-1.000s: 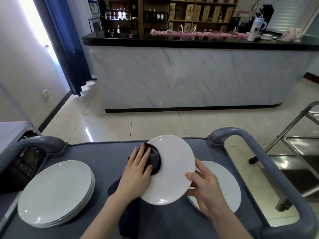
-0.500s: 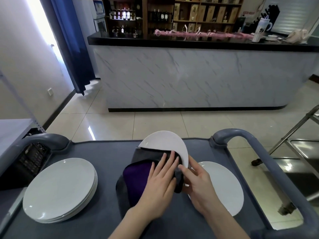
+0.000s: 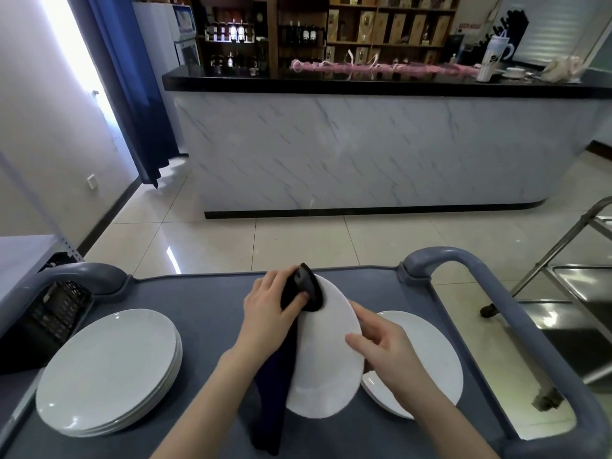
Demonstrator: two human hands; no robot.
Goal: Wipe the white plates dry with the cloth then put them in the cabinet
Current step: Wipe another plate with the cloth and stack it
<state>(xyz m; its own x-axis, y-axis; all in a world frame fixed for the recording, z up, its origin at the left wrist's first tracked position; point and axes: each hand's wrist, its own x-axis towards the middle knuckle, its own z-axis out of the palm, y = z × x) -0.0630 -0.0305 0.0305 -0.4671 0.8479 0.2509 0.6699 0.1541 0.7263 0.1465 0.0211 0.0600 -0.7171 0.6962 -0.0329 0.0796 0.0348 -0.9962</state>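
A white plate [image 3: 326, 366] is held tilted above the grey cart top [image 3: 205, 299]. My right hand [image 3: 381, 346] grips its right rim. My left hand [image 3: 270, 313] holds a dark cloth [image 3: 303, 291] wrapped over the plate's far left edge; the cloth's tail [image 3: 275, 392] hangs down to the cart. A stack of white plates [image 3: 109, 369] lies at the left. Another white plate [image 3: 427, 356] lies at the right, partly behind the held plate.
Grey cart handles rise at the left [image 3: 82, 273] and the right [image 3: 496, 293]. A black basket [image 3: 56, 313] sits beside the cart's left end. A metal trolley [image 3: 579, 293] stands at the right. A marble-fronted bar counter [image 3: 364, 147] lies across the tiled floor ahead.
The cloth, spread over the plate's face half a second ago, is now bunched at the far left rim. My left hand moved up and away from me with it. The plate turned more edge-on.
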